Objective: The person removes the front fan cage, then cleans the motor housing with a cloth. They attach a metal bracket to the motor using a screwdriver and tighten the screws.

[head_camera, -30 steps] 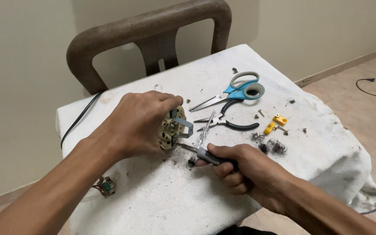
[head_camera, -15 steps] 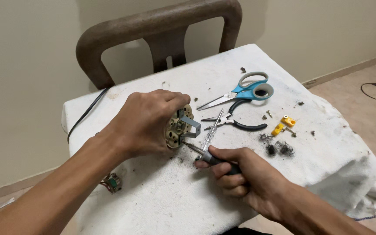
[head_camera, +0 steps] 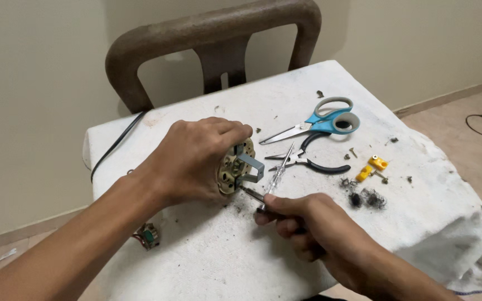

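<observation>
Gripping a small round motor (head_camera: 235,167), brass-coloured with a grey metal bracket on its face, the left hand (head_camera: 196,161) has its fingers (head_camera: 227,131) curled over the top and pressed tight around the body, tilting the motor on edge on the cloth-covered tabletop (head_camera: 207,262). The bracketed face points toward the person's right.

The right hand (head_camera: 308,223) lies right of the motor and nearer the camera, fingers closed in a fist around the handle of a thin screwdriver (head_camera: 250,194). The shaft's long axis runs from the fist up and left, with the tip at the lower edge of the motor's face; contact appears made, but the exact seat cannot be told.

Right of the motor, touching nothing in hand: a clear-handled tester screwdriver (head_camera: 279,170), black-handled pliers (head_camera: 313,161), blue-handled scissors (head_camera: 319,122) farther back. Well right of the motor, two yellow pieces (head_camera: 370,169) and dark debris (head_camera: 364,198). A brown chair (head_camera: 207,33) stands behind.
</observation>
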